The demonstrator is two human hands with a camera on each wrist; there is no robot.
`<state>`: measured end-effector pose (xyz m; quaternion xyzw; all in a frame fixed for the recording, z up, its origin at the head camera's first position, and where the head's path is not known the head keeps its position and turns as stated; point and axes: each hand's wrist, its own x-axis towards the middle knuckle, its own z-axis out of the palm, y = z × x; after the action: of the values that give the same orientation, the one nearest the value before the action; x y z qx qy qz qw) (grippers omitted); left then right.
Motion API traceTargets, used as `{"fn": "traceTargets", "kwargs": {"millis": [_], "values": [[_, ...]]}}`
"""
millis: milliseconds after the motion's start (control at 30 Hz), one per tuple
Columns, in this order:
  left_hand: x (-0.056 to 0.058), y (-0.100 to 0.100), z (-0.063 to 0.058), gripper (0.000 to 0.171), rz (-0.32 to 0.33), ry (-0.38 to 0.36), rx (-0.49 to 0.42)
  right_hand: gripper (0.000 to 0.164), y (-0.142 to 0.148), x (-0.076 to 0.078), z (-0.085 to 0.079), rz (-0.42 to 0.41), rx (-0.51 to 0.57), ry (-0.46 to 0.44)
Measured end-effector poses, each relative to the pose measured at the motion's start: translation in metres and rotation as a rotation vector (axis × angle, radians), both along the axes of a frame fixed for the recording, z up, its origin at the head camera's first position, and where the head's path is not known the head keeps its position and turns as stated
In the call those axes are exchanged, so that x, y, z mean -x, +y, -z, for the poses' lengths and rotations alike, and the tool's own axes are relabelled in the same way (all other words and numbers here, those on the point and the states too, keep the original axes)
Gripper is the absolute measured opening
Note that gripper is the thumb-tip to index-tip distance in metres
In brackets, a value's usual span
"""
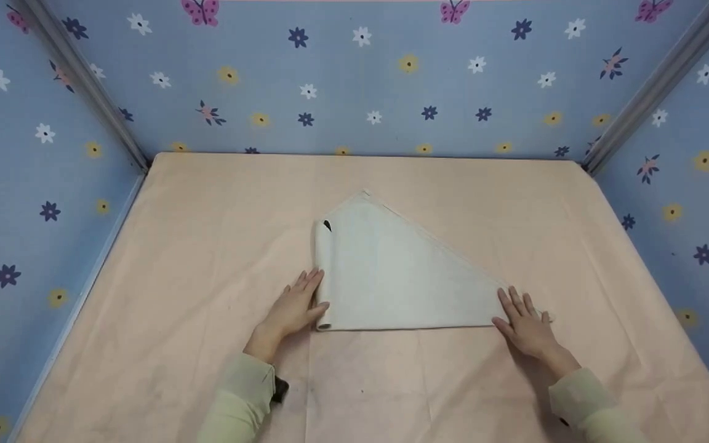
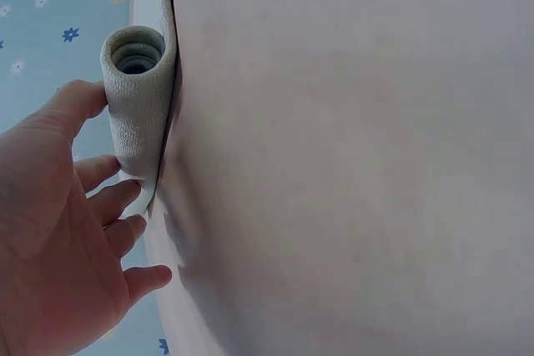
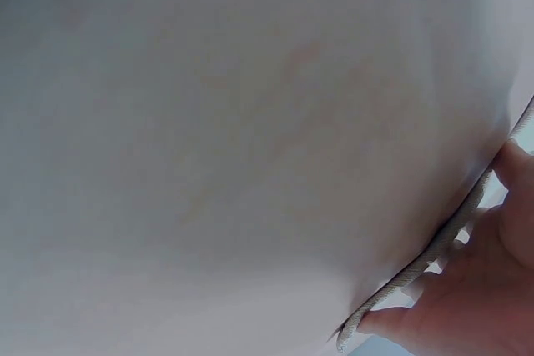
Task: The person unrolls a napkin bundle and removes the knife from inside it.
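A pale, off-white towel (image 1: pixel 404 271) lies flat on the table, folded into a shape with a peak at the back and a long slope down to the right. Its left side is wound into a narrow roll (image 1: pixel 324 264), whose spiral end (image 2: pixel 138 52) shows in the left wrist view. My left hand (image 1: pixel 292 307) rests against the outer side of this roll, thumb near its front end and fingers loosely extended. At the towel's right corner, my right hand (image 1: pixel 530 329) lies with spread fingers touching the cloth. The towel's edge (image 3: pixel 417 266) runs under it in the right wrist view.
A peach-coloured cover (image 1: pixel 219 215) with slight creases spreads over the table. Blue flowered panels (image 1: pixel 360 74) stand at the back and both sides, with grey posts (image 1: pixel 650 86) at the rear corners. A small dark mark (image 1: pixel 327 225) shows at the roll's far end.
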<state>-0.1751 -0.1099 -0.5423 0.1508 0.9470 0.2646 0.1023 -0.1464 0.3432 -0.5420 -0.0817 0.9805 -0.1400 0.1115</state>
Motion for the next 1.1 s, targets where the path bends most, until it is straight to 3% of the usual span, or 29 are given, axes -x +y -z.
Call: {"fn": "traceTargets", "kwargs": {"millis": [433,733,1100], "values": [[0.001,-0.002,-0.004,0.066,0.008,-0.02,0.037,0.066,0.001,-0.001,0.003,0.002,0.0,-0.001],[-0.001,0.006,-0.009,0.061,-0.044,0.037,0.036,0.065,0.0,-0.001,0.003,0.006,0.01,0.008],[0.003,0.024,-0.002,0.056,-0.101,0.11,0.068,0.066,0.001,0.001,0.002,0.002,0.001,-0.002]]}}
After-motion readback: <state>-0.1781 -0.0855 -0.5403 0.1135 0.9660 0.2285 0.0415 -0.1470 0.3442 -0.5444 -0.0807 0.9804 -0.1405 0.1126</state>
